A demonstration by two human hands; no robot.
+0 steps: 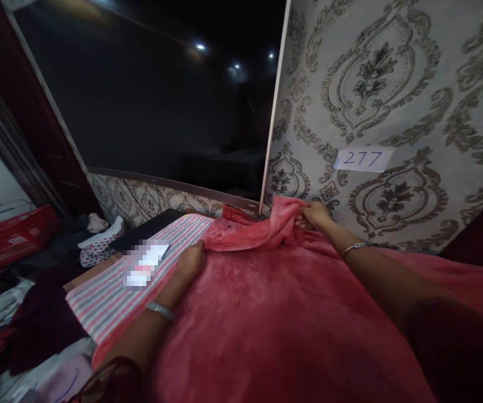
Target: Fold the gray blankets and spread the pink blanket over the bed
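Note:
A pinkish-red plush blanket point(266, 313) spreads over the surface in front of me and fills the lower middle of the head view. My right hand point(313, 216) pinches a raised fold of it near the wall. At the blanket's far left edge, my left hand point(191, 260) is closed on the same folded-over strip. Between both hands the strip is lifted and bunched, its paler underside showing on the right. Left of my left hand lies a pink, grey and white striped towel point(111, 299), with a bright, blurred-out phone-like object point(146, 266) on it.
A large dark television point(161, 106) hangs just behind the blanket's far edge. Patterned wallpaper point(392, 101) carries a paper label point(364, 159) reading 277. On the left are heaped clothes point(43, 319), a red bag point(14, 235) and a dotted white cloth point(101, 243).

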